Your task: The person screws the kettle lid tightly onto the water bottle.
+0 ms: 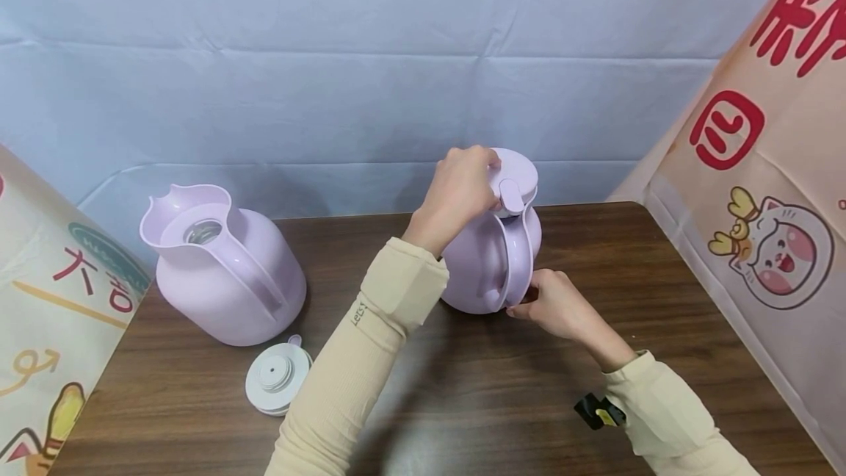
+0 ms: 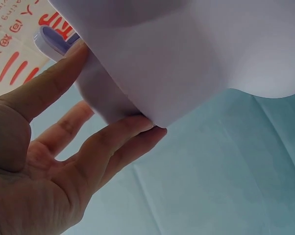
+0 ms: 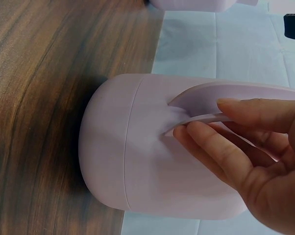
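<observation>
At the table (image 1: 489, 395), the left hand (image 1: 459, 189) grips the lid (image 1: 521, 167) of a jug (image 1: 468, 259), the right hand (image 1: 558, 303) its handle (image 1: 519, 259). "Lets" marks a sleeve (image 1: 357, 366); red Chinese characters, a banner (image 1: 674, 189).

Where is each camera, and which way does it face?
Head: on the head, facing forward and down at the table; left hand and right hand show.
Left wrist: on that wrist, facing the lid; left hand shows.
Right wrist: on that wrist, facing the jug handle; right hand shows.
Shared, head and right wrist: jug handle.
</observation>
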`<state>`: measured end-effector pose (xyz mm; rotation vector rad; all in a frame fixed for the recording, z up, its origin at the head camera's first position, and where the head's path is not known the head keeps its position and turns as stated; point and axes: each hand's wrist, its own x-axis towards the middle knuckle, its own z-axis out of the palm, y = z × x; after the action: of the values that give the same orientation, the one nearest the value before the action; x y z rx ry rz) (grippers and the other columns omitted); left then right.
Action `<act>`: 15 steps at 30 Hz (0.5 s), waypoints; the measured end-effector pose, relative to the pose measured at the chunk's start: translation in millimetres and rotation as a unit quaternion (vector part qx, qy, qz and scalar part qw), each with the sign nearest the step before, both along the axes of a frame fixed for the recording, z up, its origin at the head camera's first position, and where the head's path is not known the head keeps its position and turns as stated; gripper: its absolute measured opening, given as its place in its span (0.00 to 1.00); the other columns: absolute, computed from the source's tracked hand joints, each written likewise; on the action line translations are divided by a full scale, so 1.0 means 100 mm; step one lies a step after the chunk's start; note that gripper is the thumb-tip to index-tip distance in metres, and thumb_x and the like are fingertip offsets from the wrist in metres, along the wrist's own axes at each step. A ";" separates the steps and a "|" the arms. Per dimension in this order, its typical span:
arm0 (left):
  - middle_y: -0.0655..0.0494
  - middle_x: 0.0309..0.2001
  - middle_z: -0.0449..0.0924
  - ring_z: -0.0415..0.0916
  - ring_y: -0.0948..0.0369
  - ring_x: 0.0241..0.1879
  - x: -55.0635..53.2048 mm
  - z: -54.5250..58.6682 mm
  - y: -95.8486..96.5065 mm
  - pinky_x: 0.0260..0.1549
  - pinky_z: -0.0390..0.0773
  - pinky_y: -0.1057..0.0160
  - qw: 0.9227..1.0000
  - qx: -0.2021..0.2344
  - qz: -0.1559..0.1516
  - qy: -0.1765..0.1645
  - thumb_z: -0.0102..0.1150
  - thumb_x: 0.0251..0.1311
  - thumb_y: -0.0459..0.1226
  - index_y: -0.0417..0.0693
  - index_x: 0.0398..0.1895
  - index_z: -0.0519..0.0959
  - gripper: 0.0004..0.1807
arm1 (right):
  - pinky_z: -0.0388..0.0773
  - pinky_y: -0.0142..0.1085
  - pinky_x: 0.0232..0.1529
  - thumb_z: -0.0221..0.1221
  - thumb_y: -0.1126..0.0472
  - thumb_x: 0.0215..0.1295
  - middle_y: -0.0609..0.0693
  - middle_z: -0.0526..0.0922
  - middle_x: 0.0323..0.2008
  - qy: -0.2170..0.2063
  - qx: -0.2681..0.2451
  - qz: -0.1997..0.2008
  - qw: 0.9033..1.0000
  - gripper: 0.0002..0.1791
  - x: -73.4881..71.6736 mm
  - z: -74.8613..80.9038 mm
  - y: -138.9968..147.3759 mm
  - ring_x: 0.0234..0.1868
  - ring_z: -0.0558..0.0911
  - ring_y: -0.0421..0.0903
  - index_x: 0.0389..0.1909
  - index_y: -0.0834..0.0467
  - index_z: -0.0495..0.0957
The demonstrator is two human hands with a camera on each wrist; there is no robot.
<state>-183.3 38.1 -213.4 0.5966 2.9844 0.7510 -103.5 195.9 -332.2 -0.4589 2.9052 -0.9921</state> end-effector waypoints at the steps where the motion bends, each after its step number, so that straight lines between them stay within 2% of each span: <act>1: 0.55 0.49 0.77 0.72 0.55 0.45 0.00 0.00 0.00 0.43 0.70 0.61 1.000 0.001 0.000 0.000 0.69 0.42 0.34 0.49 0.54 0.76 0.30 | 0.68 0.36 0.25 0.68 0.65 0.41 0.46 0.77 0.20 0.000 0.000 0.000 1.000 0.07 0.00 0.00 0.00 0.23 0.71 0.41 0.22 0.59 0.79; 7: 0.54 0.49 0.76 0.72 0.56 0.43 0.01 0.00 -0.02 0.40 0.71 0.63 1.000 0.006 0.000 -0.014 0.69 0.42 0.33 0.50 0.55 0.75 0.30 | 0.68 0.36 0.24 0.68 0.66 0.41 0.46 0.76 0.19 0.004 0.000 0.001 1.000 0.07 0.01 -0.01 0.00 0.22 0.70 0.41 0.21 0.59 0.78; 15: 0.54 0.52 0.75 0.72 0.56 0.45 0.01 0.00 -0.03 0.42 0.71 0.63 1.000 0.006 -0.001 -0.021 0.68 0.44 0.33 0.50 0.58 0.73 0.32 | 0.68 0.36 0.25 0.68 0.66 0.42 0.46 0.77 0.20 -0.001 -0.001 0.001 1.000 0.07 0.00 0.00 0.00 0.22 0.70 0.41 0.22 0.59 0.79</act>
<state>-181.8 34.7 -213.3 0.5768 2.9432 0.7733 -103.0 196.1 -331.9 -0.4601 2.9017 -0.9941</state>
